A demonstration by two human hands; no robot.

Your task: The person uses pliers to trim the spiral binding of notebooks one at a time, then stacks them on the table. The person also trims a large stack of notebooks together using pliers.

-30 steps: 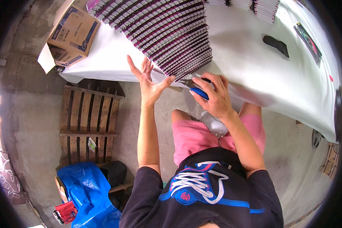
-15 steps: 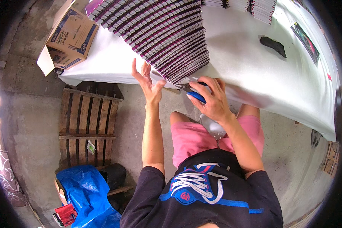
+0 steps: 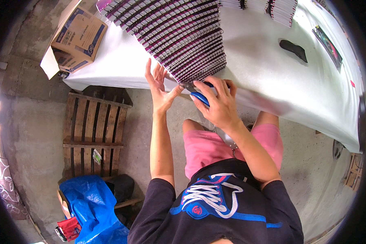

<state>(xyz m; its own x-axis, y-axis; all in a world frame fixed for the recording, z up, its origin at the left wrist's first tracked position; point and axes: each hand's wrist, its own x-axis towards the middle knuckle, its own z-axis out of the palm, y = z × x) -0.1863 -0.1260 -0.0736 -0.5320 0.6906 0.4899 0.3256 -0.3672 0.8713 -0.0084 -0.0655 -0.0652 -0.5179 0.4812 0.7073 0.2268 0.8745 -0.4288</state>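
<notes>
A tall stack of spiral-bound notebooks (image 3: 183,40) stands at the table's near edge, fanning out toward the top of the picture, with dark coils and purple edges toward me. My right hand (image 3: 220,105) is closed around blue-handled pliers (image 3: 200,99). Their metal jaws are at the bottom corner of the stack, against the end of a coil. Beside that same corner is my left hand (image 3: 162,94), its fingers stretched up along the stack's left side. Its thumb reaches to the corner by the jaws; whether it presses on a notebook is hard to see.
A white cloth covers the table (image 3: 256,53). On it lie a dark elongated object (image 3: 293,50) and a dark flat booklet (image 3: 327,46); more notebooks (image 3: 282,12) stand farther back. An open cardboard box (image 3: 79,38) is at left. Below are a wooden pallet (image 3: 94,122) and blue plastic sheeting (image 3: 89,203).
My right hand has moved left with the pliers, bringing the jaws to the stack's corner. My left thumb has come in close to them.
</notes>
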